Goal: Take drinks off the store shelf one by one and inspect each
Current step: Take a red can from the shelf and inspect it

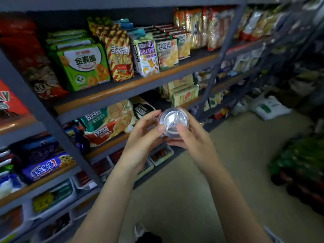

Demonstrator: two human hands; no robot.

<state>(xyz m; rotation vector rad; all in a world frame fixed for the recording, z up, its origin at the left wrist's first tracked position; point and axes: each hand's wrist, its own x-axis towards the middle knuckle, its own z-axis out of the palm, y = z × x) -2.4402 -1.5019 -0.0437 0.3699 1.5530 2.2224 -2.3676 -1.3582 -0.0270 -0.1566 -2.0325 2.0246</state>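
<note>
The green-and-white biscuit bag (82, 67) read 金麦圈; the red-and-yellow striped snack bag (120, 62) read 手指饼 (other labels were too blurred to read).

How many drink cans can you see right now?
1. A silver-ended can held between the left hand and right hand, before the snack shelves. Others may be hidden.

A small grocery shop. Grey metal shelving with orange-brown board edges (133, 85) runs up and left of the left hand (142, 139), packed with facing rows of printed snack bags (121, 58). Beyond the hands, a white sack (268, 106) lies on the beige floor (201, 181).
</note>
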